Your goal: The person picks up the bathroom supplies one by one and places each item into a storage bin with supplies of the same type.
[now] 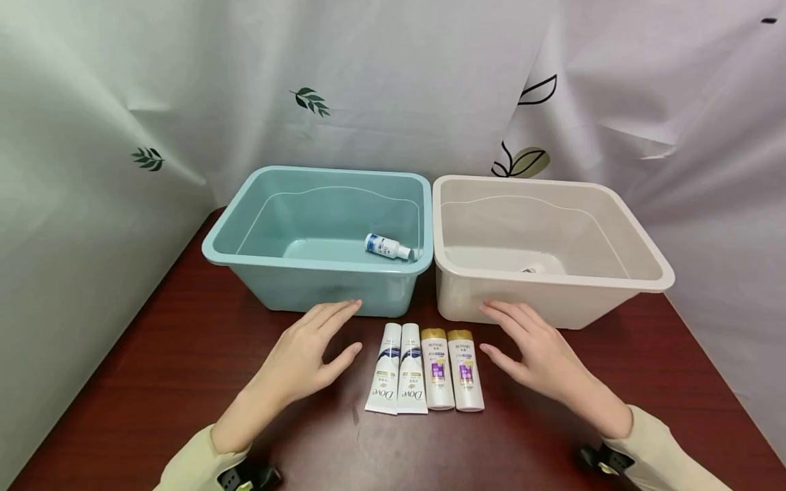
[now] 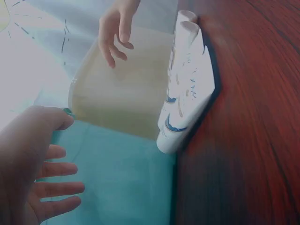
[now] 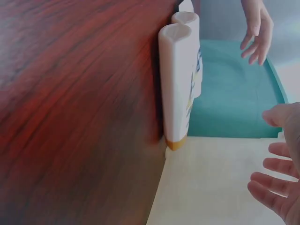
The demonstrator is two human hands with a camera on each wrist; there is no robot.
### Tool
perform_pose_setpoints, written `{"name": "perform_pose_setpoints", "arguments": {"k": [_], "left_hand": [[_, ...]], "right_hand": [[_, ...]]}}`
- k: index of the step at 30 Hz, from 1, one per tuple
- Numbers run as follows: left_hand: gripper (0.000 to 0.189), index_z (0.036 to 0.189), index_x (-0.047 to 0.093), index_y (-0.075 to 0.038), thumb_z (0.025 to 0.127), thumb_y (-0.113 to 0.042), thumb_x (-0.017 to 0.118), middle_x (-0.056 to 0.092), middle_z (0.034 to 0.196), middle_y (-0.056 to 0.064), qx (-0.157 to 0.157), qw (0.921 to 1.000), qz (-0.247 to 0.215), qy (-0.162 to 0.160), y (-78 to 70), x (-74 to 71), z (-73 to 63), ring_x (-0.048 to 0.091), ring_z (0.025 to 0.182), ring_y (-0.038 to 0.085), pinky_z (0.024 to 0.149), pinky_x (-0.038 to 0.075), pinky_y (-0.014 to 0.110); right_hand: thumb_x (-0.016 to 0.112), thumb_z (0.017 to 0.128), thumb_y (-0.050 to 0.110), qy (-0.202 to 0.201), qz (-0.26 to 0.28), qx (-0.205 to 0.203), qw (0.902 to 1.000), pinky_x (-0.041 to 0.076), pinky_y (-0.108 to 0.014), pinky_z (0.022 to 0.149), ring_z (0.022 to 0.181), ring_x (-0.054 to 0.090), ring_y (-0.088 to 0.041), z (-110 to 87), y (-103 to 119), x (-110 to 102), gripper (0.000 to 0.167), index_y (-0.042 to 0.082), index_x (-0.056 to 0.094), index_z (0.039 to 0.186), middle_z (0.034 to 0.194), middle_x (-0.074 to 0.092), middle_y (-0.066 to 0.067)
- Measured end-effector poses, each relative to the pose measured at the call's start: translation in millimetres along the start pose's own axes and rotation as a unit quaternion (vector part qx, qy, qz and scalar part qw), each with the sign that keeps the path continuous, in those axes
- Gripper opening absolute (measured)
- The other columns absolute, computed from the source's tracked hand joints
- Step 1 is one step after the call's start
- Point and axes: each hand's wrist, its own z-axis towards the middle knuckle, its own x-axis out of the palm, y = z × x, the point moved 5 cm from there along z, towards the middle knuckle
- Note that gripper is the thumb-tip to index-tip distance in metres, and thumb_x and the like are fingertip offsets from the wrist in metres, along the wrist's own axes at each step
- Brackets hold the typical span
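My left hand [image 1: 307,354] is held with extended fingers left of a row of toiletries, holding nothing. On the other side my right hand [image 1: 540,351] is likewise empty, thumb near the row. Two white Dove tubes [image 1: 385,375] lie side by side, caps toward the bins. Beside them lie two white bottles [image 1: 467,375] with gold caps and purple labels. Behind the left hand stands a teal bin [image 1: 319,286] with a small white-and-blue bottle [image 1: 385,245] lying inside. A beige bin [image 1: 516,300] stands behind the right hand; a small white item [image 1: 533,268] shows partly over its front rim.
The two bins stand next to each other at the back of the dark red wooden table [image 1: 405,453]. A pale curtain [image 1: 381,82] with leaf prints hangs behind and around them. Black wrist devices [image 1: 245,475] sit at both sleeves.
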Motion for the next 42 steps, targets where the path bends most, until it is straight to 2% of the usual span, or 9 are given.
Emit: {"name": "perform_pose_setpoints", "arguments": {"k": [7, 14, 25, 31, 38, 42], "left_hand": [[0.046, 0.126, 0.064, -0.011, 0.082, -0.026, 0.070, 0.067, 0.119, 0.004, -0.028, 0.9988, -0.024, -0.032, -0.8, -8.8, 5.7, 0.062, 0.108, 0.020, 0.086, 0.053, 0.039], [0.043, 0.123, 0.065, -0.010, 0.081, -0.021, 0.072, 0.069, 0.115, 0.005, -0.050, 0.9955, -0.058, -0.056, -0.3, -15.1, 9.6, 0.065, 0.104, 0.020, 0.086, 0.053, 0.038], [0.038, 0.119, 0.068, -0.010, 0.081, -0.016, 0.072, 0.070, 0.110, 0.003, -0.075, 0.9893, -0.098, -0.077, 3.0, -26.2, 17.2, 0.065, 0.098, 0.016, 0.086, 0.051, 0.032], [0.037, 0.119, 0.068, -0.010, 0.083, -0.014, 0.072, 0.071, 0.108, 0.003, -0.078, 0.9872, -0.105, -0.091, 7.2, -34.9, 21.8, 0.065, 0.092, 0.014, 0.081, 0.052, 0.029], [0.033, 0.116, 0.069, -0.010, 0.084, -0.011, 0.070, 0.072, 0.107, 0.002, -0.080, 0.9831, -0.126, -0.106, 11.3, -46.3, 28.3, 0.067, 0.086, 0.016, 0.075, 0.053, 0.020], [0.031, 0.115, 0.070, -0.011, 0.083, -0.009, 0.070, 0.073, 0.103, 0.002, -0.084, 0.9814, -0.126, -0.118, 13.5, -55.2, 31.6, 0.067, 0.085, 0.013, 0.074, 0.052, 0.017]], "right_hand": [[0.046, 0.097, 0.051, 0.009, 0.006, 0.000, 0.9999, 0.053, -0.041, 0.081, 0.111, 0.057, -0.023, 10.4, 6.3, 6.7, 0.053, 0.009, 0.060, 0.127, 0.122, 0.060, -0.007], [0.049, 0.096, 0.049, -0.001, 0.020, 0.006, 0.9998, 0.053, -0.039, 0.082, 0.110, 0.057, -0.021, 20.9, 9.5, 8.3, 0.051, 0.010, 0.060, 0.126, 0.120, 0.060, -0.006], [0.062, 0.091, 0.039, -0.015, 0.047, 0.011, 0.9987, 0.047, -0.032, 0.089, 0.109, 0.057, -0.020, 28.7, 11.1, 7.8, 0.045, 0.008, 0.061, 0.123, 0.118, 0.061, -0.007], [0.070, 0.086, 0.032, -0.013, 0.070, 0.006, 0.9975, 0.050, -0.030, 0.084, 0.107, 0.057, -0.019, 35.4, 14.1, 9.7, 0.046, 0.007, 0.061, 0.123, 0.118, 0.062, -0.007], [0.075, 0.082, 0.026, -0.015, 0.107, 0.017, 0.9940, 0.053, -0.029, 0.074, 0.090, 0.060, -0.017, 42.1, 16.3, 12.5, 0.049, 0.006, 0.060, 0.124, 0.115, 0.063, -0.005], [0.077, 0.079, 0.022, -0.017, 0.119, 0.016, 0.9926, 0.053, -0.031, 0.072, 0.087, 0.061, -0.019, 45.4, 18.9, 14.5, 0.051, 0.004, 0.060, 0.123, 0.114, 0.063, -0.007]]}}
